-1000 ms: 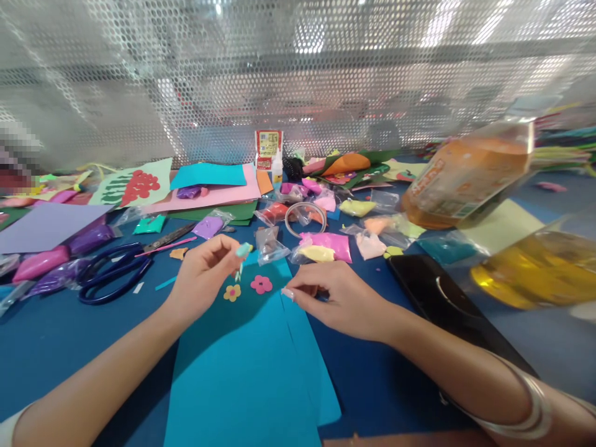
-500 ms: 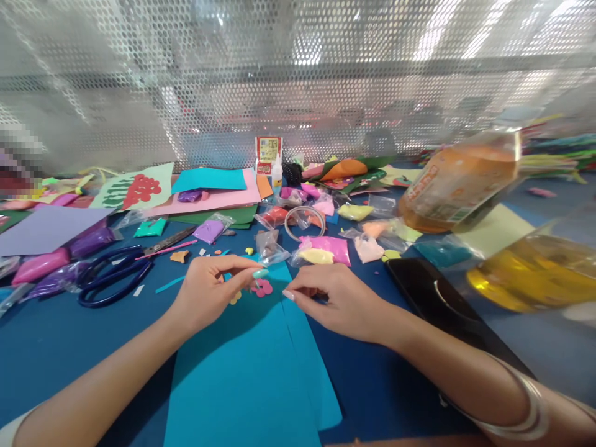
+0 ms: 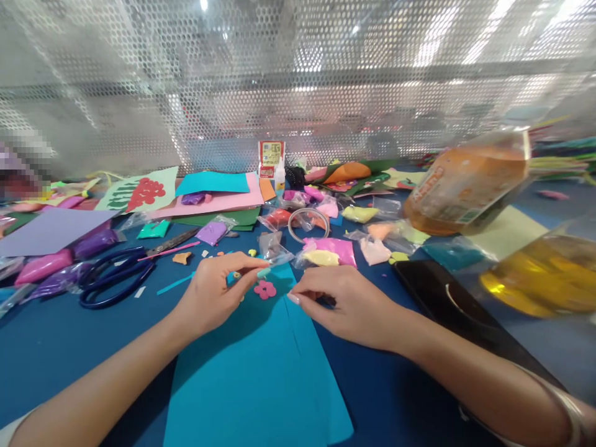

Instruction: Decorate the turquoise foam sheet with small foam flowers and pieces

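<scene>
My left hand (image 3: 218,292) is closed in a pinch over the top of a blue sheet of paper (image 3: 242,372). Between its thumb and forefinger shows a small mint-green piece of clay (image 3: 263,273). Just beyond the fingertips, a pink flower (image 3: 265,289) of small round petals lies on the blue sheet. Bits of yellow are partly covered by this hand. To the right, over the sheet's edge, my right hand (image 3: 342,304) has thumb and forefinger pressed together. Whatever may be between them cannot be made out.
Blue-handled scissors (image 3: 116,276) lie at left. Small bags of coloured clay (image 3: 333,250) and a clear ring (image 3: 308,225) spread behind my hands. A black phone (image 3: 437,292), an orange drink bottle (image 3: 468,186) and a container of yellow liquid (image 3: 535,282) are at right. Perforated metal (image 3: 298,81) rises behind.
The view has shifted slightly. The pink flower shows more fully beyond my left fingertips. Both hands keep nearly the same pinched pose.
</scene>
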### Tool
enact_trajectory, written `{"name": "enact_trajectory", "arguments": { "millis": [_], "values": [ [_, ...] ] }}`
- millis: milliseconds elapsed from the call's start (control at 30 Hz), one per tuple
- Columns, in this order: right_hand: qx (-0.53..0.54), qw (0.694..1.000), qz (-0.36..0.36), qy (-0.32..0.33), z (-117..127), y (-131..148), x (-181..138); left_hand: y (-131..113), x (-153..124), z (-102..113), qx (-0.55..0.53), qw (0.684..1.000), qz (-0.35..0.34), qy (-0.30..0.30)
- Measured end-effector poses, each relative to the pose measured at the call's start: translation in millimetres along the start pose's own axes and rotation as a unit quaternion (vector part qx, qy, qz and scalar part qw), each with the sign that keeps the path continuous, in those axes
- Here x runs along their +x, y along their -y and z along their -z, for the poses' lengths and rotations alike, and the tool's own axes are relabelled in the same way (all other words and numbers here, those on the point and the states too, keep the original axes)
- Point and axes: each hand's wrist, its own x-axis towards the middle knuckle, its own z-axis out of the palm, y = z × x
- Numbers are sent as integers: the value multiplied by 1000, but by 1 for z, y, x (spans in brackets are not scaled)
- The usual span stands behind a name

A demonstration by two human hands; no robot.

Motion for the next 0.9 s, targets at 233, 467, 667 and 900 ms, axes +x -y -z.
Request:
{"name": "enact_trajectory", "arguments": {
  "millis": [233,467,667,900],
  "values": [
    [5,1000,9,1,-3,3,-2,-4,-2,-4,0,1000,9,11],
    [7,1000,-7,5,-6,7,-3,2,-2,-2,59,997,-50,-18],
    [3,1000,-19,0,-6,7,-3,7,-4,-4,135,981,-132,-45],
    [-20,1000,4,-4,-8,9,-5,3,-5,1,170,974,-145,-28]
  ]
}}
